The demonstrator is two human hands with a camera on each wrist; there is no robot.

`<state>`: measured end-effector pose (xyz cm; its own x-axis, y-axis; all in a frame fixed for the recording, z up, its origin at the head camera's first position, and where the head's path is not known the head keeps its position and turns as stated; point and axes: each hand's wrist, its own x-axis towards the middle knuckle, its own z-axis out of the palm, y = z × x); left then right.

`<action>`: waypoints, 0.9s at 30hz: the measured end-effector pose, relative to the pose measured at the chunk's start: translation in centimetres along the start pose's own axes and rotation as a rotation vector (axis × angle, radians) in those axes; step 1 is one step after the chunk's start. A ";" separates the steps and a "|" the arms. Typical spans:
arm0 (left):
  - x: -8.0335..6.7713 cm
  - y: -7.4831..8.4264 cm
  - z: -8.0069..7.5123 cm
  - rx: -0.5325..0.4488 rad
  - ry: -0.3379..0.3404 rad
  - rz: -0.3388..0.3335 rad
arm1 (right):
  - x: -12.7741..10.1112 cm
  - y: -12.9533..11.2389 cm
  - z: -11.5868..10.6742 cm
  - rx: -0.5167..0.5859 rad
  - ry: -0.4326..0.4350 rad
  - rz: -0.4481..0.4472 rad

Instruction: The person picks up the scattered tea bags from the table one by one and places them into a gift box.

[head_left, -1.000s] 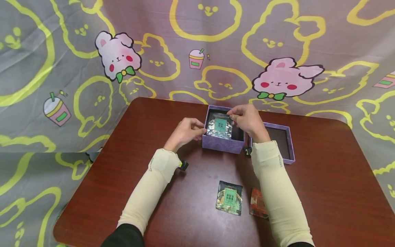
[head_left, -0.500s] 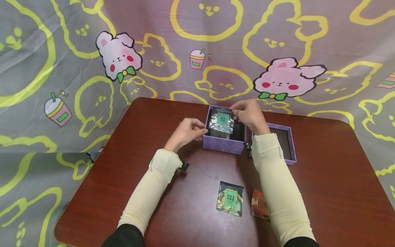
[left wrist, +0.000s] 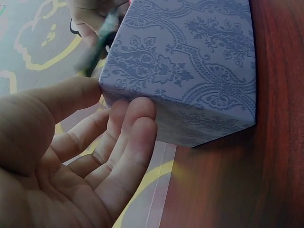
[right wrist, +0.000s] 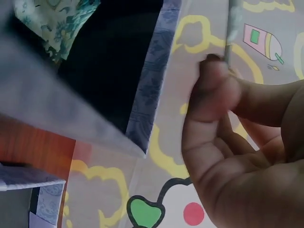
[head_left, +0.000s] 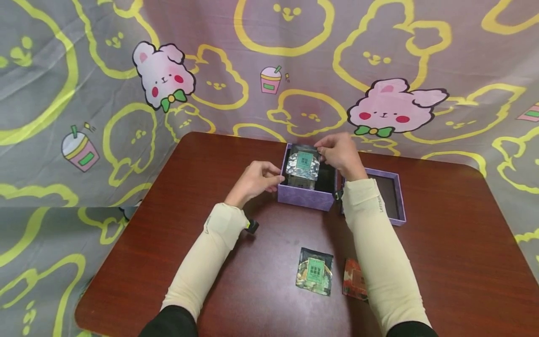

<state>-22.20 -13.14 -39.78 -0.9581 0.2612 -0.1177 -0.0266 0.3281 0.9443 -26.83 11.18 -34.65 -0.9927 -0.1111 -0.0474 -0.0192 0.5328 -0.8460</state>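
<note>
An open purple patterned box point(head_left: 304, 197) point(left wrist: 190, 71) stands on the dark red table point(head_left: 252, 281). My left hand point(head_left: 258, 178) point(left wrist: 118, 102) holds its left corner, with the thumb point(left wrist: 61, 99) on one face and the fingers on the other. Over the box's far side my right hand point(head_left: 338, 152) point(right wrist: 213, 80) pinches the top edge of a silver sachet point(head_left: 303, 164) point(right wrist: 231, 28) with a green label, which hangs half inside the box. The right wrist view shows the box's dark inside point(right wrist: 109, 57) and another patterned sachet point(right wrist: 52, 19) in it.
The box's purple lid point(head_left: 397, 196) lies upturned to the right of the box. A dark green sachet point(head_left: 315, 271) and a red sachet point(head_left: 351, 281), partly under my right forearm, lie near the table's front. A cartoon-print cloth point(head_left: 269, 70) hangs behind the table.
My right hand has moved the silver sachet a little toward the box's far side and stood it more upright. The left hand has stayed on the box.
</note>
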 end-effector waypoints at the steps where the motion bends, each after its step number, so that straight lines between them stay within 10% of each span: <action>1: 0.0 0.0 0.0 0.001 0.001 0.002 | 0.0 0.0 0.0 -0.002 -0.009 0.012; 18: 0.0 0.0 0.1 -0.010 -0.003 0.002 | -2.1 -0.2 -0.2 -0.099 -0.058 0.012; 27: 0.1 0.0 -0.1 -0.011 -0.005 -0.006 | -3.6 0.5 -1.0 0.053 -0.057 0.019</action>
<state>-22.28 -13.23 -39.80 -0.9564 0.2641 -0.1249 -0.0355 0.3194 0.9470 -23.35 12.67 -34.34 -0.9843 -0.1499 -0.0930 0.0077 0.4901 -0.8716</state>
